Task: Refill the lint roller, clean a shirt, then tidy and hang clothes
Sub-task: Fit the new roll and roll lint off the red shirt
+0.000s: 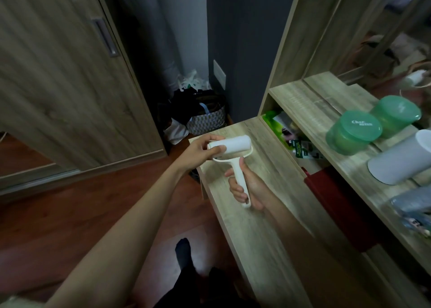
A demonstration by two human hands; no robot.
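Holding the lint roller [235, 144] above the table's [251, 242] far left edge, the right grip [247, 188] wrapped its handle while the left grip [200, 151] pinched the roll's end; open floor [93, 214] lay left.

White lint roller [233, 161] held above the desk [268, 226].
Right hand [250, 188] grips its handle [241, 184]. The white roll [231, 147] lies crosswise on top, with the left hand [200, 151] pinching its left end. The roll looks seated, though blur hides the joint.
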